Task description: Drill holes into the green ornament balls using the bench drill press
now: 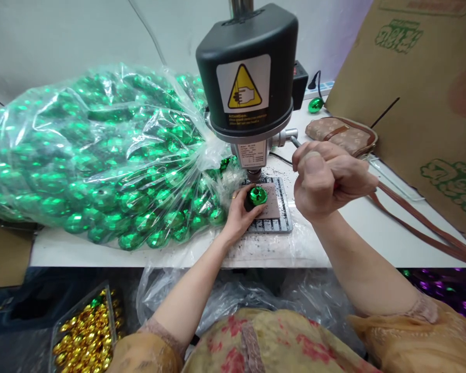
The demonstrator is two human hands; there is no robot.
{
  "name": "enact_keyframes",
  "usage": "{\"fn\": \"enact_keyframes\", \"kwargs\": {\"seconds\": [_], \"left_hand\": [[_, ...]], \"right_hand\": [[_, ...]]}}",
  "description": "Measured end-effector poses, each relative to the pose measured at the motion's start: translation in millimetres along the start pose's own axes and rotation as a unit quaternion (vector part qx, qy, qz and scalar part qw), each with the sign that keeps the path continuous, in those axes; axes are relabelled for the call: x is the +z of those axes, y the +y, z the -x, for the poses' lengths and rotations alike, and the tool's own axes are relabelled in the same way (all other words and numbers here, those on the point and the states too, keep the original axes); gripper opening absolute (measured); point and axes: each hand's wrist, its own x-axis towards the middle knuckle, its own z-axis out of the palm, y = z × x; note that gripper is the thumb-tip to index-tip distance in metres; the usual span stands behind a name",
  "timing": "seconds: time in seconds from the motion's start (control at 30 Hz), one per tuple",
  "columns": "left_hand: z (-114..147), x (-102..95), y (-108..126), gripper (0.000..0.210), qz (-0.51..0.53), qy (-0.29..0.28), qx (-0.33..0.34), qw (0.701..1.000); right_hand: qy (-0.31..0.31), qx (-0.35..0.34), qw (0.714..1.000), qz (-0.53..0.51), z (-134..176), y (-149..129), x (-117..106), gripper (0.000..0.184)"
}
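My left hand (241,211) is closed round a shiny green bauble (258,195), its thumb and fingers on the near and left sides. The bauble sits on a brownish pad (272,204) over the slotted metal base (285,223), with a dark mark or hole on its top. Directly above stands a small bench drill press (252,33) with a black head and a yellow hand-warning sticker. At its right side my right hand (328,178) is wrapped in a fist round the lever (294,140), whose end is hidden in the fingers. The drill tip cannot be made out.
A big clear bag (101,160) of green baubles fills the table's left. At right are a brown purse (341,134), its strap, a cardboard box (423,93) and another green bauble (316,105). Dark chips litter the base. Below left stands a bin of gold baubles (87,336).
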Motion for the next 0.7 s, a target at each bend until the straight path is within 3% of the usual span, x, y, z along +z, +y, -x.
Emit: {"fn": "enact_keyframes", "kwargs": {"seconds": [0.33, 0.53, 0.7], "left_hand": [[1, 1.5, 0, 0.057, 0.002, 0.004, -0.004, 1.000], [0, 2.9, -1, 0.058, 0.007, 0.004, -0.013, 1.000], [6, 3.1, 5, 0.060, 0.044, 0.044, -0.047, 0.997]], "right_hand": [[0.012, 0.008, 1.000, 0.024, 14, 7, -7, 0.056], [0.017, 0.128, 0.990, 0.058, -20, -7, 10, 0.054], [0.006, 0.176, 0.982, 0.069, -44, 4, 21, 0.053]]}}
